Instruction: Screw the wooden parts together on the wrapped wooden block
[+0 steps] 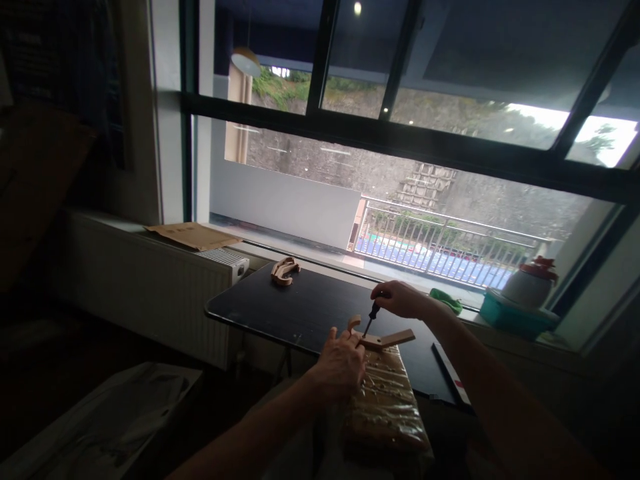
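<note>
My right hand (397, 299) grips the handle of a screwdriver (372, 317), which points down at a slant. Its tip meets a bent wooden piece (387, 339) that has a dark hole in it. My left hand (343, 357) presses against the left part of that wooden piece, fingers closed about it; the fingertips are partly hidden. A short curved wooden end (354, 323) rises just beyond the left fingers. Under the wood lies a long package wrapped in clear plastic (385, 400), reaching toward me.
A dark table (320, 300) stands by the window, with several curved wooden pieces (285, 271) at its far left. A radiator (165, 287) carries a brown envelope (195, 235). On the sill are a green cloth (446, 300), a teal box (517, 313) and a jar (530, 283).
</note>
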Demonstrator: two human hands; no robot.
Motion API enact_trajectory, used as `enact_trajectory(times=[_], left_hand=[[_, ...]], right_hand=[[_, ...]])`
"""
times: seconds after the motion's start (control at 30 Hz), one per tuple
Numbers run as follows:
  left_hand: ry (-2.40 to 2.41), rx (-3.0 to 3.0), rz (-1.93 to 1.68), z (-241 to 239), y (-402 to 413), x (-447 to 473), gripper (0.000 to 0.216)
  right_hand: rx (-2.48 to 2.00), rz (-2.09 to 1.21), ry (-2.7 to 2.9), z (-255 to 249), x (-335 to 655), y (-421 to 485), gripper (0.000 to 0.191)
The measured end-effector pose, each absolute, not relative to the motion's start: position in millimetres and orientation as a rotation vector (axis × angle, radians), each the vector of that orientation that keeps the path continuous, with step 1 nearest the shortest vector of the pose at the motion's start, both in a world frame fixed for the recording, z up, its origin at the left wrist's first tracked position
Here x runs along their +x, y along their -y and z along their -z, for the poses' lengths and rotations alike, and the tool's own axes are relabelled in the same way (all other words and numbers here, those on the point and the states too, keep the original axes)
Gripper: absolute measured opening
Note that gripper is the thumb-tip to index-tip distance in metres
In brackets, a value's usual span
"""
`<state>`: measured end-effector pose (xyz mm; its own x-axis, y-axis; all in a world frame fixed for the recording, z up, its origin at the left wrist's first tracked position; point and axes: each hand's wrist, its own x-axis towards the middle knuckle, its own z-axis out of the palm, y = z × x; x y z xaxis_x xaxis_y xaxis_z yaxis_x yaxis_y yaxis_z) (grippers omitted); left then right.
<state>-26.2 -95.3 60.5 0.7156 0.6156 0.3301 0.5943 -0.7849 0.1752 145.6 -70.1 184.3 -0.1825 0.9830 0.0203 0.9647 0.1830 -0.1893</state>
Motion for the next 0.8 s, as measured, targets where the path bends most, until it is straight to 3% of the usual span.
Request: enact_trajectory(times=[0.2,0.53,0.8], left_hand=[[-1.023,2.842,-0.543,-64.4,94.4,-25.8,0.031],[-1.022,2.855,-0.532,-64.4,97.8,-27.0,0.030],[-1.033,2.876,-0.503,-64.3,94.2,-25.9,0.029]], right_hand=[[-1.889,-0.046,2.283,-177.0,142.1,70.2,0.026],[-1.885,-0.137,2.306,-183.0,146.6,70.4,0.028],[-1.868,-0.007,2.304,-177.1,138.6,67.2,0.030]])
